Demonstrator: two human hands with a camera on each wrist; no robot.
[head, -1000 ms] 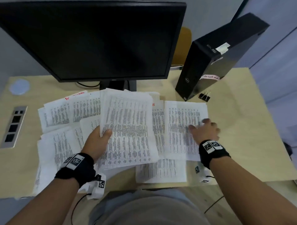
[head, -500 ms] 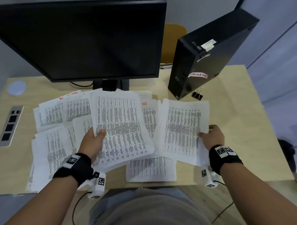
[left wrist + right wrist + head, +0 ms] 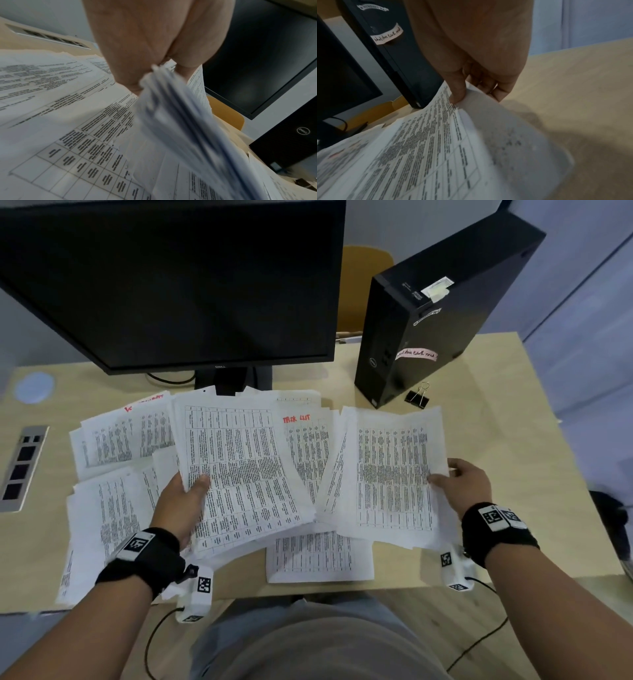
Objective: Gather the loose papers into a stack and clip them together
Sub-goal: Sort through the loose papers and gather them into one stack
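Observation:
Printed white sheets lie scattered over the wooden desk (image 3: 496, 422) in front of the monitor. My left hand (image 3: 185, 498) grips a thick bundle of sheets (image 3: 239, 470) by its left edge, thumb on top; the left wrist view shows the bundle's edge (image 3: 171, 108) fanned out below the palm. My right hand (image 3: 462, 484) pinches a thinner batch of sheets (image 3: 390, 474) at its right edge, lifted off the desk; the thumb presses on the batch (image 3: 436, 142) in the right wrist view. A black binder clip (image 3: 418, 397) lies beside the computer tower, away from both hands.
A large black monitor (image 3: 164, 278) stands at the back, its stand behind the papers. A black computer tower (image 3: 428, 320) stands at the back right. More loose sheets (image 3: 109, 501) cover the left side, and one sheet (image 3: 318, 556) lies near the front edge. A socket panel (image 3: 20, 467) is at the far left.
My right hand went from resting flat on the right-hand sheets to pinching their right edge and lifting them. The left hand kept hold of its bundle.

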